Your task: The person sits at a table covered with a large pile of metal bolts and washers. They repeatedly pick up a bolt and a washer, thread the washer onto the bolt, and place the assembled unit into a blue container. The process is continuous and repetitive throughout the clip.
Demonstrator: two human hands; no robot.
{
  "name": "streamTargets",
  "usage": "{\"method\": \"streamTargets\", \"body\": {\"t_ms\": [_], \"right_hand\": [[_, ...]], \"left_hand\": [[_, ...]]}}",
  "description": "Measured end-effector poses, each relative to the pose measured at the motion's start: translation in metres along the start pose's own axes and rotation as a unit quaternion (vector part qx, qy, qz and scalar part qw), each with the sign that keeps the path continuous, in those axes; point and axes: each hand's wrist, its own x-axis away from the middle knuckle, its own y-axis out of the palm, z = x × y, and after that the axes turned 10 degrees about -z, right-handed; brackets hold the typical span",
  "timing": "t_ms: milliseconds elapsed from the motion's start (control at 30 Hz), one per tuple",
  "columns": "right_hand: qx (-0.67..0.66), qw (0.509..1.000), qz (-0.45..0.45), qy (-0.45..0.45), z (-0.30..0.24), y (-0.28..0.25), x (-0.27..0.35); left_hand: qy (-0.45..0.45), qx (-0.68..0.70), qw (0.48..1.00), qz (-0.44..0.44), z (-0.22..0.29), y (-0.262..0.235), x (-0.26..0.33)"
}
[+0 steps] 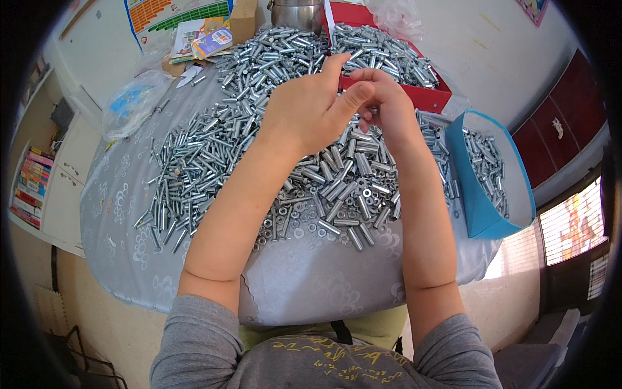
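Note:
My two hands meet above the far middle of a table heaped with metal fasteners. The left hand shows its back, its thumb reaching across to the right hand's fingers. My right hand has its fingers curled in towards the left thumb. Both look closed; anything between them is hidden. Below lie loose metal sleeves, a spread of bolts to the left, and washers and nuts nearer me. Behind the hands, more bolts form a mound.
A red box full of metal pieces stands at the back right. At the right edge sits a blue fabric bin with more bolts. A plastic bag, booklets and a metal pot are at the back. Grey cloth covers the table.

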Motion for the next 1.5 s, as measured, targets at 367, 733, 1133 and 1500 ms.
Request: {"method": "streamTargets", "body": {"t_ms": [367,733,1133,1500], "right_hand": [[0.173,0.980,-0.094,-0.024,0.018,-0.014,-0.007],[0.198,0.959,-0.202,-0.017,0.009,-0.012,-0.003],[0.554,0.811,-0.068,0.174,0.025,-0.070,-0.008],[0.544,0.819,-0.184,0.011,0.059,-0.054,-0.019]], "left_hand": [[-0.011,0.014,1.000,-0.015,-0.008,0.005,-0.002],[-0.030,-0.032,0.999,-0.022,-0.003,-0.001,-0.001],[-0.255,-0.111,0.924,-0.262,-0.038,0.010,-0.007],[-0.207,-0.100,0.954,-0.193,-0.024,0.006,-0.005]]}}
